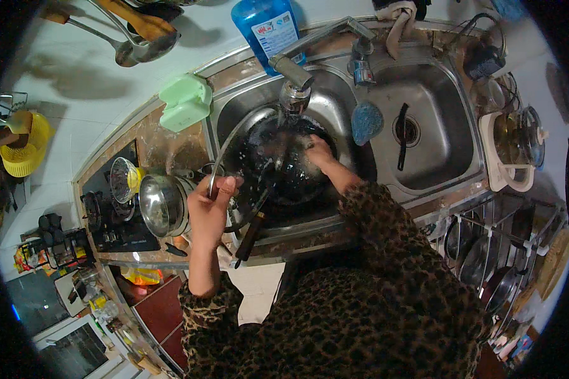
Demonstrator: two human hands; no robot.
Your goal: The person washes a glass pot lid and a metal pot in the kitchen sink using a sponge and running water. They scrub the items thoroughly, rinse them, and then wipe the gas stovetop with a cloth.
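A dark, round wok sits in the left basin, wet and flecked with suds. My left hand pinches its thin, shiny rim on the left, thumb on top. Inside the wok, my right hand reaches down to the wet surface. Blur and water around its fingertips hide whether it holds a scrubber. Over the wok stands the faucet's spout, with what looks like water running from it. A dark handle with a brass-coloured collar juts over the sink's front edge, apart from both hands.
A blue sponge rests on the divider; a black strip crosses the right basin's drain. Behind the sink stands a blue detergent bottle, near a green holder. Steel bowls sit left, a lidded pot right.
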